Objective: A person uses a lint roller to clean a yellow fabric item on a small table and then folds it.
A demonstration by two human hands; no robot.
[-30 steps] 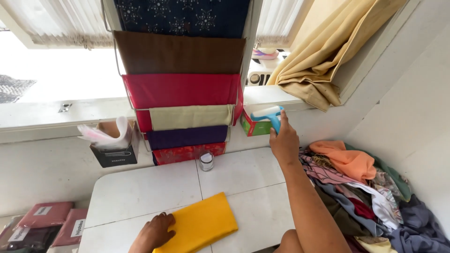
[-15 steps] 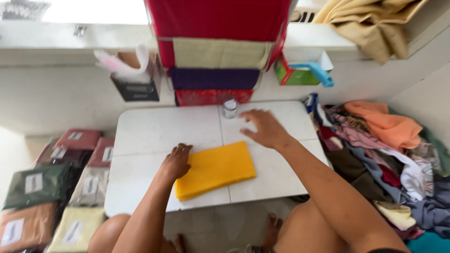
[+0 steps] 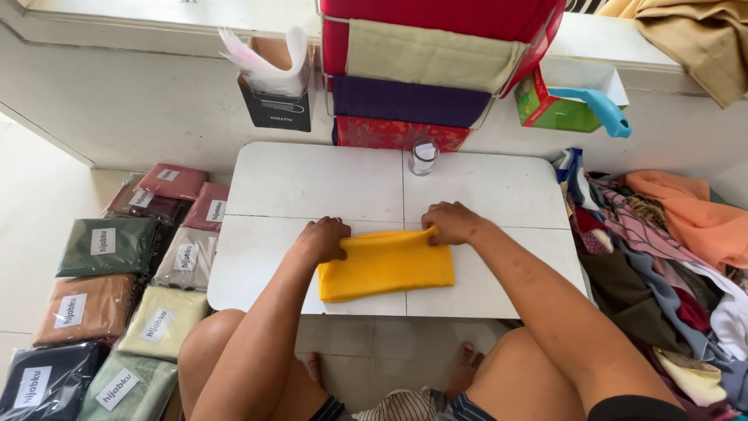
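Yellow cloth (image 3: pixel 386 265) lay folded on the white worktop (image 3: pixel 312 183), near its front edge, roughly centred. Long axis ran left-right across the worktop, tilted a little, right end further from the person.

Left hand (image 3: pixel 323 239) sat on the cloth's left top corner, fingers curled and pressed down on the fabric; whether it pinched the edge, cannot tell. Right hand (image 3: pixel 450 222) was at the cloth's right top corner, fingertips bunched together pinching the edge, which lifted slightly there. Both hands touched the cloth, one at each end of the far long edge, so neither was clearly nearer; the cloth body lay toward the person from both hands.

Small glass jar (image 3: pixel 423 157) stood behind the cloth, well apart, by the worktop's back edge. Packed cloths (image 3: pixel 117 304) lay on the floor left of the worktop, loose clothes pile (image 3: pixel 662 249) right of it.

Versus half a second earlier: right hand had been flat on bare worktop behind the cloth, spread, near the jar; now it was down on the cloth corner. Left hand stayed at the left end. Cloth looked squarer to the worktop edge than before.
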